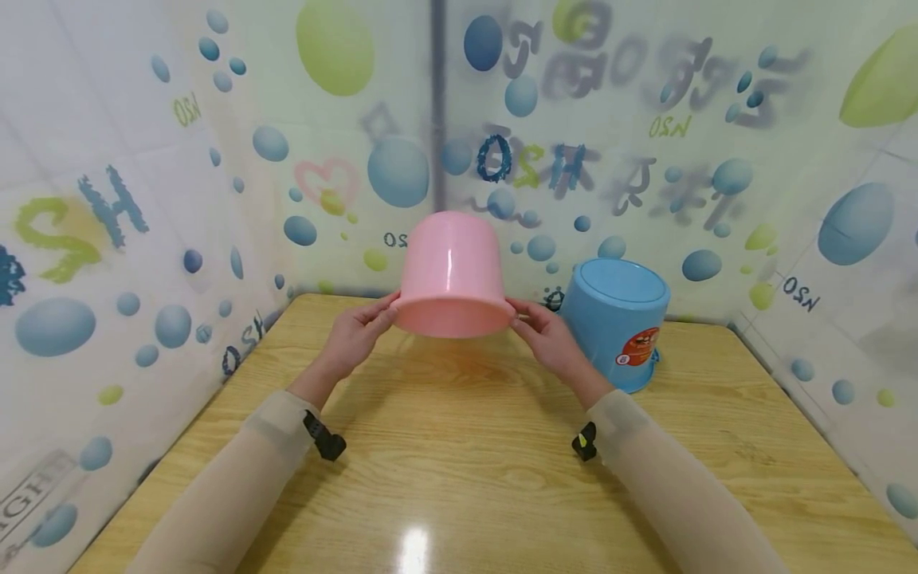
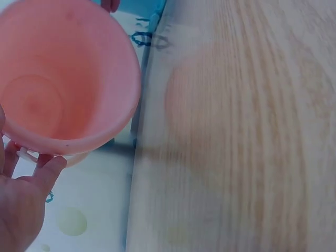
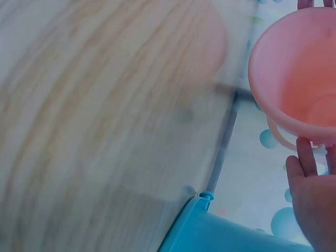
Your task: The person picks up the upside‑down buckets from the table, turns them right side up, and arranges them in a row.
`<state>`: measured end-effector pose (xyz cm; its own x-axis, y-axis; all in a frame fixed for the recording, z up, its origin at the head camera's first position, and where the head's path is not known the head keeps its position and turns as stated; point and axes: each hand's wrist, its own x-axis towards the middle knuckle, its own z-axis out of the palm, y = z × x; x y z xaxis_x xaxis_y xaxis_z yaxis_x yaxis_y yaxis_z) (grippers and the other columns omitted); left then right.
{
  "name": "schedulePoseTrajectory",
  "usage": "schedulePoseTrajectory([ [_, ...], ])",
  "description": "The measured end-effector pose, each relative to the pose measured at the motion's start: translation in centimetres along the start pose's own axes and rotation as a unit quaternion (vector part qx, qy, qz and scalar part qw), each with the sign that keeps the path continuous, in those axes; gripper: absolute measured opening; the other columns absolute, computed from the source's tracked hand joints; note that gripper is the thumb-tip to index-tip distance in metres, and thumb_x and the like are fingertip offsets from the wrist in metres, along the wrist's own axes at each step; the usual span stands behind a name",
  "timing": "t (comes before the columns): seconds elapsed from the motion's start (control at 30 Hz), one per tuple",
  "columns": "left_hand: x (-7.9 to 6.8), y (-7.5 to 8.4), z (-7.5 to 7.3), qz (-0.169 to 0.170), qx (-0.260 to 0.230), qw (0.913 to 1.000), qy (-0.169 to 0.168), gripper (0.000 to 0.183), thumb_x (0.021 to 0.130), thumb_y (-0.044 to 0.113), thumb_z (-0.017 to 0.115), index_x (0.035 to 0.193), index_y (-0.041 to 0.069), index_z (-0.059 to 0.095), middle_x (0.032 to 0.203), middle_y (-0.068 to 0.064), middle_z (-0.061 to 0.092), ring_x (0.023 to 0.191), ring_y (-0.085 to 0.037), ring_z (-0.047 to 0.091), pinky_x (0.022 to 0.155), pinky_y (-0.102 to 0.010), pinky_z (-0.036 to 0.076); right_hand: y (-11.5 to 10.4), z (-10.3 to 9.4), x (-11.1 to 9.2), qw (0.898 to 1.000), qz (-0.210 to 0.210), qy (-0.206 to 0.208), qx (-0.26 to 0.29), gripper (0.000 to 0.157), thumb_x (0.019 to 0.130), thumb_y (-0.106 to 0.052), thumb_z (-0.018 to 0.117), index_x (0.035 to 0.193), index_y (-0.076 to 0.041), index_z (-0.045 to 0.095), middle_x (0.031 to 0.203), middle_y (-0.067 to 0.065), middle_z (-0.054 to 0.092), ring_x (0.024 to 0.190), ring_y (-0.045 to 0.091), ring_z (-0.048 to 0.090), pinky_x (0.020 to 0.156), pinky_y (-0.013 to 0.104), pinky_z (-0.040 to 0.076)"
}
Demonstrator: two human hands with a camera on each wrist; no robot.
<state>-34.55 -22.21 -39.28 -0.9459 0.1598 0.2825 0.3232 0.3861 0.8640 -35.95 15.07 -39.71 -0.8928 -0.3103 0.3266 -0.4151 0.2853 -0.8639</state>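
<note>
1. Pink bucket: upside down, raised over the bench, near the back wall; mouth faces down and tips toward the person.
2. Left grip: grasping the bucket's rim at its left side, thumb and fingers pinching.
3. Right grip: grasping the same rim at the opposite side, also a pinch.
4. Weight: probably light; thin plastic by the look, and the wrist views show nothing inside.
5. Stiffness: wall likely firm with slight flex; rolled rim should be the stiffest part, so a hard squeeze on the wall seems pointless.
6. Surface: glossy highlight down the side, so likely slippery, more so if wet. Low break risk, I'd judge.
7. Best hold: opposite points on the rim, as now. Thin handle shows past the rim; probably swings loose, poor for steering.
8. Watch: uneven lift would likely tilt it; blue bucket, inverted on the bench by the right forearm, could get knocked.
</note>
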Motion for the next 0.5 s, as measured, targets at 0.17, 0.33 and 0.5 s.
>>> schedulePoseTrajectory([
  [0.17, 0.1, 0.2, -0.1, 0.013, -0.017, 0.9998, -0.003, 0.048, 0.114, 0.041, 0.061, 0.159, 0.026, 0.059, 0.158, -0.011, 0.064, 0.151, -0.033, 0.057, 0.122, -0.054, 0.050, 0.1, -0.2, 0.2, 1.000, -0.007, 0.012, 0.002, 0.044, 0.114, -0.012, 0.061, 0.157, -0.006, 0.060, 0.158, 0.017, 0.063, 0.142, 0.040, 0.065, 0.121, 0.055, 0.051],
  [0.33, 0.3, 0.7, -0.1, 0.025, -0.050, 0.9984, 0.002, 0.046, 0.115, 0.030, 0.060, 0.159, 0.016, 0.060, 0.157, -0.015, 0.064, 0.140, -0.023, 0.067, 0.113, -0.036, 0.057, -0.2, -0.4, 0.3, 0.999, -0.002, 0.030, -0.011, 0.042, 0.113, -0.016, 0.063, 0.154, -0.005, 0.063, 0.153, 0.018, 0.067, 0.137, 0.040, 0.068, 0.118, 0.055, 0.054],
  [0.5, 0.4, 1.1, -0.3, 0.040, -0.066, 0.9970, 0.002, 0.044, 0.116, 0.019, 0.058, 0.159, 0.009, 0.058, 0.158, -0.020, 0.062, 0.128, -0.004, 0.071, 0.108, -0.030, 0.059, -0.7, -0.8, 0.4, 0.999, -0.002, 0.030, -0.025, 0.042, 0.115, -0.020, 0.061, 0.154, -0.008, 0.064, 0.145, 0.020, 0.071, 0.132, 0.041, 0.070, 0.115, 0.058, 0.055],
])
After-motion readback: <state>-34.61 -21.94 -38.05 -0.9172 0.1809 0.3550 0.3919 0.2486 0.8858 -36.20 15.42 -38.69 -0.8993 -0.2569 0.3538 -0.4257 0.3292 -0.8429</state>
